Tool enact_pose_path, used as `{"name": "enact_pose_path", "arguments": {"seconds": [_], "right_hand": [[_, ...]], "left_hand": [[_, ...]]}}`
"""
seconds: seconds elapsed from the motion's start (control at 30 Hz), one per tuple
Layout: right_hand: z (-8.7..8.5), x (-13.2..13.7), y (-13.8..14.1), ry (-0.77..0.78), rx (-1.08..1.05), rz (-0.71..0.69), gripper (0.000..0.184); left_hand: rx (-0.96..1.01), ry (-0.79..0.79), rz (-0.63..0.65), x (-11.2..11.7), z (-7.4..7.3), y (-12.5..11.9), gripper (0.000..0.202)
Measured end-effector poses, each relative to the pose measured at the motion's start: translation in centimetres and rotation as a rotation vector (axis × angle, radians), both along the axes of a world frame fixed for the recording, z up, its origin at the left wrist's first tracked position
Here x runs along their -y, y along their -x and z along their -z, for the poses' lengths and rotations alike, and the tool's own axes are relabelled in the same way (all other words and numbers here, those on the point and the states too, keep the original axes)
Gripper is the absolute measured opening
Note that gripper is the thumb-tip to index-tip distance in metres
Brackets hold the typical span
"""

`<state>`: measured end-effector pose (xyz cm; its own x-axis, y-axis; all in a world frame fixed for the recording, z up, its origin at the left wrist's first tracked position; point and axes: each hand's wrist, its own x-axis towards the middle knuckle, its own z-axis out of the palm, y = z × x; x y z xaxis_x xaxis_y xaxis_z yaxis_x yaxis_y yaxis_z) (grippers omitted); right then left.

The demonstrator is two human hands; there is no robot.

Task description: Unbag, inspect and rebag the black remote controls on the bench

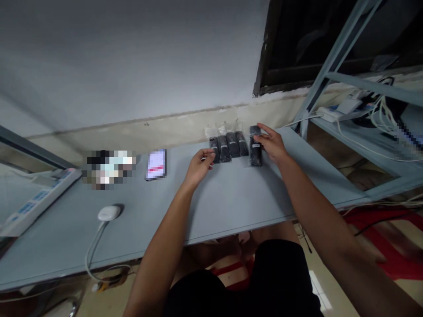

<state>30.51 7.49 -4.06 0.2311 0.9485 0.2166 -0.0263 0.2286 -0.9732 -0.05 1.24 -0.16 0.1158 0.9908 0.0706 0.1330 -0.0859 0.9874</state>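
Observation:
Several flat black packets in clear plastic bags (232, 144), each with a small white label, lie side by side on the grey table near the wall. What is inside the bags I cannot make out. My left hand (199, 166) is at the left end of this row, its thumb and fingers curled against the edge of the leftmost black packet (213, 143). To the right of the row, my right hand (272, 144) grips one more black packet (255, 154) by its upper right side. A small gap separates that packet from the others.
Further left on the grey table (228, 198) lie a phone with a lit screen (156, 164), a white charger with a cable (109, 213) and a white power strip (42, 198). A metal shelf (360, 132) with tangled cables stands right. The wall (165, 127) bounds the back.

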Motion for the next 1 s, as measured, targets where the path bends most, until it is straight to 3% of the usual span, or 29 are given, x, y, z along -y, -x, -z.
{"name": "enact_pose_path", "arguments": {"seconds": [0.17,0.3,0.57,0.73,0.9,1.0], "right_hand": [[1.3,-3.0,-1.9,0.003,0.141,0.271,0.084],[0.5,-5.0,-1.7,0.104,0.468,0.359,0.061],[-0.3,-7.2,-1.4,0.172,0.893,0.269,0.031],[-1.3,-6.7,-0.8,0.211,1.128,0.269,0.038],[-2.4,-4.3,2.7,0.154,1.255,0.204,0.037],[-2.6,-3.2,4.8,0.267,1.305,0.168,0.042]], "left_hand": [[-0.039,-0.01,0.012,-0.1,0.2,0.0,0.03],[-0.088,-0.021,0.009,-0.1,0.3,0.0,0.03],[-0.202,-0.093,0.044,-0.1,0.7,0.1,0.027],[-0.251,-0.114,0.041,0.1,0.5,0.1,0.026],[-0.291,-0.15,0.027,0.2,0.4,0.4,0.024],[-0.311,-0.151,0.025,0.2,0.5,0.5,0.024]]}}
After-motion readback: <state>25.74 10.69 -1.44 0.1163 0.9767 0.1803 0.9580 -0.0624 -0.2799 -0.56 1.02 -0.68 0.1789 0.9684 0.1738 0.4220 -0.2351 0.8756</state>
